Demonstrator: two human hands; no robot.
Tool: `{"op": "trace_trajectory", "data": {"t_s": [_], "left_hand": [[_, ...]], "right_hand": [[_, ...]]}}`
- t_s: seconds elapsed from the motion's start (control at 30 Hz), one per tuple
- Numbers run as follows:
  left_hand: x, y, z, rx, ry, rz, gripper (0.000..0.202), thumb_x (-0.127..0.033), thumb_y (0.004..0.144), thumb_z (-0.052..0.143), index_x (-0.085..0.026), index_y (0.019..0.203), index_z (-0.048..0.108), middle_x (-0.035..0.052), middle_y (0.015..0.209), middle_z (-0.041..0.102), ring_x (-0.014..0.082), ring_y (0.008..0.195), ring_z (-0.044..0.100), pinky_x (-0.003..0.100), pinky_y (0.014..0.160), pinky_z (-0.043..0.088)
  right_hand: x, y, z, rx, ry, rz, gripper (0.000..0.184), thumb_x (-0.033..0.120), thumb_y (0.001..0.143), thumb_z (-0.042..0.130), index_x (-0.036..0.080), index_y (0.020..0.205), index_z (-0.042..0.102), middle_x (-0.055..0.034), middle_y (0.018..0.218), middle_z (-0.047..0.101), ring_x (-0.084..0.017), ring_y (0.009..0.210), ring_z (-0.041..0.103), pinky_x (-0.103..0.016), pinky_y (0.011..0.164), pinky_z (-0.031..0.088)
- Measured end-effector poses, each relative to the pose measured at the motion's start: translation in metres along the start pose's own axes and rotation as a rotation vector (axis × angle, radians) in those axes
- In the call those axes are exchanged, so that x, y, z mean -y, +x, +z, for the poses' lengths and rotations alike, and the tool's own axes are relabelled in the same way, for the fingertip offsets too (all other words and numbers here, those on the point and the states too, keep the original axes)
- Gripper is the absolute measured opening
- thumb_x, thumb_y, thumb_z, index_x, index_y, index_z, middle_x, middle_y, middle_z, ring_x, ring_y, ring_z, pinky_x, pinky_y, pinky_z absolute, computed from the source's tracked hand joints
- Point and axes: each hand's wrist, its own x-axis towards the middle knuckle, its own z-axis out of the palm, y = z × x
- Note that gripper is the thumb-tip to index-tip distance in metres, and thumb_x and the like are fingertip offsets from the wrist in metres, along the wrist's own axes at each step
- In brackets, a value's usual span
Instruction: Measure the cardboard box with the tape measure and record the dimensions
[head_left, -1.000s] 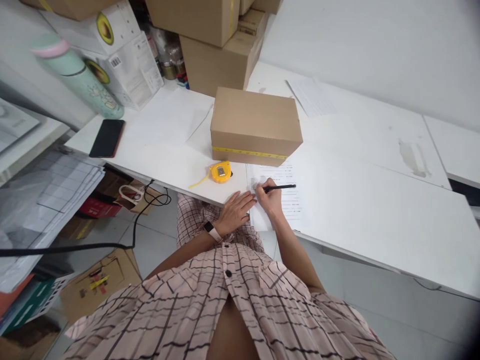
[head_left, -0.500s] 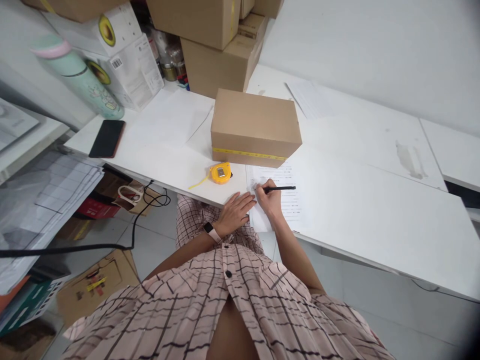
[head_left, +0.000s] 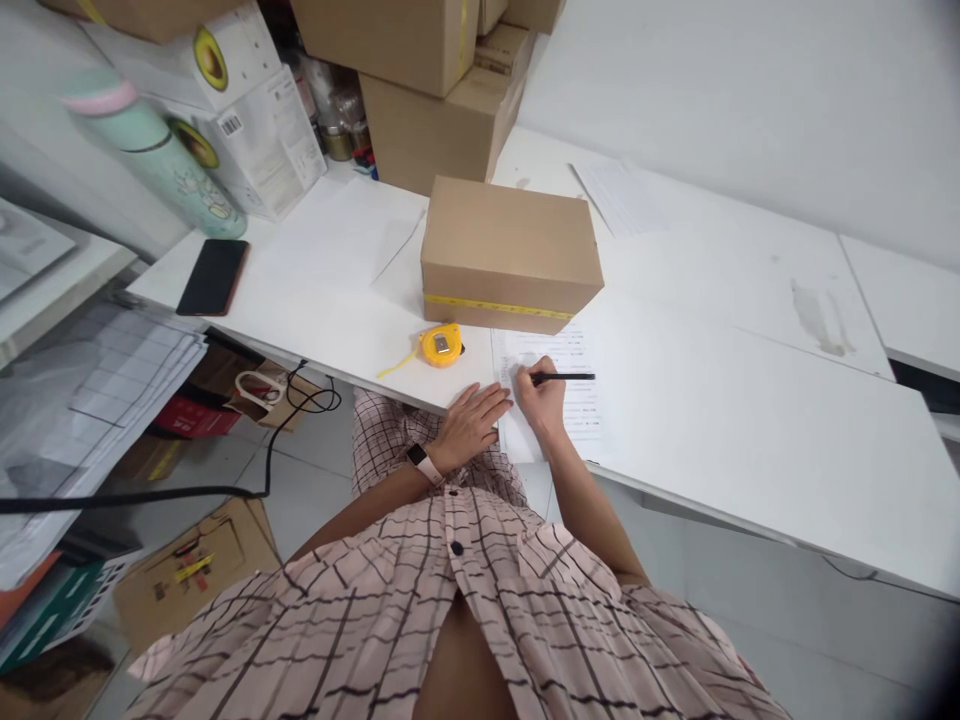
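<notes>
My right hand (head_left: 541, 397) is closed around a black pen (head_left: 564, 377), held over a printed sheet of paper (head_left: 581, 410). The pen's tip is hidden by the fingers. My left hand (head_left: 472, 425) lies flat with its fingers stretched out, fingertips at the sheet's left edge. Just beyond the hands, a brown cardboard box (head_left: 510, 240) covers the far end of the sheet. A yellow tape measure (head_left: 441, 345) rests left of the box, with a short end of its tape pulled out.
On the white table (head_left: 712, 400), a phone (head_left: 213, 277) and a mint-green bottle (head_left: 157, 150) stand at the left. Stacked cardboard boxes (head_left: 435, 130) and white avocado-print boxes (head_left: 262, 140) fill the back. Another paper (head_left: 615, 197) lies behind the box. A black cable (head_left: 150, 497) hangs at lower left.
My right hand and the pen have shifted slightly to the right across the sheet. My left hand, the box and the tape measure stay where they were.
</notes>
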Motion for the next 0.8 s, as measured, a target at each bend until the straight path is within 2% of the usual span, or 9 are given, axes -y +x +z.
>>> {"op": "trace_trajectory", "data": {"t_s": [0.13, 0.23, 0.3, 0.37, 0.4, 0.47, 0.57, 0.67, 0.8], "left_hand": [[-0.005, -0.003, -0.015, -0.021, -0.103, -0.001, 0.048, -0.013, 0.084, 0.057, -0.019, 0.132, 0.058, 0.0086, 0.147, 0.054, 0.0244, 0.142, 0.044, 0.050, 0.123, 0.028], [-0.002, -0.005, -0.039, -0.151, -0.209, -0.035, 0.040, -0.010, 0.087, 0.049, -0.019, 0.124, 0.061, 0.0077, 0.137, 0.062, 0.0192, 0.133, 0.052, 0.043, 0.117, 0.038], [0.008, -0.003, -0.055, -0.304, -0.186, -0.132, 0.037, -0.012, 0.090, 0.046, -0.020, 0.123, 0.060, 0.0078, 0.133, 0.063, 0.0192, 0.132, 0.053, 0.042, 0.115, 0.040], [0.026, 0.003, -0.066, -0.403, -0.091, -0.264, 0.034, -0.019, 0.091, 0.052, -0.021, 0.125, 0.059, 0.0092, 0.137, 0.059, 0.0246, 0.136, 0.047, 0.047, 0.117, 0.036], [0.037, 0.007, -0.068, -0.414, -0.046, -0.330, 0.038, -0.024, 0.090, 0.058, -0.021, 0.127, 0.057, 0.0107, 0.141, 0.056, 0.0282, 0.138, 0.043, 0.050, 0.117, 0.033], [0.058, 0.015, -0.069, -0.362, -0.005, -0.429, 0.054, -0.029, 0.083, 0.069, -0.019, 0.133, 0.052, 0.0145, 0.144, 0.051, 0.0337, 0.139, 0.040, 0.052, 0.116, 0.032], [0.074, 0.023, -0.070, -0.259, -0.056, -0.478, 0.065, -0.030, 0.078, 0.074, -0.016, 0.136, 0.049, 0.0166, 0.134, 0.056, 0.0343, 0.129, 0.048, 0.051, 0.109, 0.040], [0.060, 0.028, -0.082, -0.245, -0.202, -0.400, 0.056, -0.033, 0.081, 0.072, -0.018, 0.130, 0.052, 0.0129, 0.124, 0.061, 0.0306, 0.119, 0.055, 0.047, 0.102, 0.046], [0.019, 0.038, -0.108, -0.165, -0.514, -0.180, 0.053, -0.042, 0.082, 0.071, -0.022, 0.126, 0.051, 0.0104, 0.126, 0.062, 0.0251, 0.111, 0.062, 0.039, 0.094, 0.051]], "right_hand": [[-0.005, 0.008, -0.029, -0.134, -0.122, -0.052, 0.019, 0.038, 0.091, 0.053, 0.023, 0.082, 0.048, 0.0020, 0.076, 0.054, -0.015, 0.071, 0.049, -0.030, 0.070, 0.040], [-0.015, 0.019, -0.061, -0.122, -0.450, -0.143, 0.014, 0.028, 0.093, 0.043, 0.022, 0.095, 0.055, -0.0046, 0.093, 0.059, -0.021, 0.089, 0.052, -0.034, 0.080, 0.041], [-0.024, 0.027, -0.077, -0.079, -0.683, -0.141, 0.022, 0.020, 0.090, 0.039, 0.022, 0.098, 0.059, -0.0089, 0.097, 0.058, -0.025, 0.096, 0.049, -0.037, 0.080, 0.040], [-0.031, 0.033, -0.086, -0.010, -0.848, -0.122, 0.030, 0.015, 0.087, 0.037, 0.020, 0.101, 0.063, -0.0124, 0.098, 0.057, -0.027, 0.096, 0.048, -0.038, 0.078, 0.039], [-0.033, 0.035, -0.088, 0.022, -0.901, -0.122, 0.033, 0.013, 0.086, 0.037, 0.019, 0.104, 0.065, -0.0137, 0.097, 0.058, -0.028, 0.096, 0.048, -0.039, 0.078, 0.038], [-0.032, 0.037, -0.087, 0.037, -0.952, -0.136, 0.040, 0.010, 0.085, 0.037, 0.017, 0.112, 0.066, -0.0156, 0.098, 0.059, -0.029, 0.096, 0.048, -0.041, 0.080, 0.038], [-0.017, 0.032, -0.080, -0.015, -0.870, -0.161, 0.043, 0.011, 0.086, 0.037, 0.015, 0.119, 0.065, -0.0177, 0.102, 0.062, -0.031, 0.100, 0.050, -0.045, 0.086, 0.039], [0.014, 0.021, -0.064, 0.014, -0.529, -0.148, 0.037, 0.026, 0.095, 0.038, 0.015, 0.114, 0.067, -0.0172, 0.107, 0.066, -0.030, 0.105, 0.054, -0.046, 0.093, 0.042], [0.063, 0.010, -0.041, 0.368, 0.069, 0.013, 0.044, 0.054, 0.096, 0.046, 0.021, 0.116, 0.067, -0.0097, 0.109, 0.070, -0.023, 0.097, 0.063, -0.039, 0.086, 0.050]]}}
